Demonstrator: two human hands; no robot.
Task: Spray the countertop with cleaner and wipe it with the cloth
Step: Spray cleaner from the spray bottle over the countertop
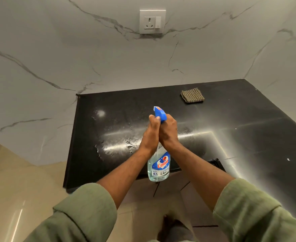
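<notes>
A clear spray bottle (158, 165) with a blue trigger head and a blue label hangs over the front of the black countertop (119, 105). My left hand (150, 135) and my right hand (169, 132) are both wrapped around its neck just under the trigger head, palms facing each other. The nozzle points away from me toward the wall. Wet droplets and mist shine on the counter to the left of my hands. A folded checked cloth (192, 95) lies at the back right of the counter, well apart from both hands.
A marble-patterned wall (74, 55) rises behind the counter, with a white socket and switch plate (152, 21) on it. The counter ends at a left edge above a beige floor (21, 189). A dark cut-out (215, 163) sits near the front edge.
</notes>
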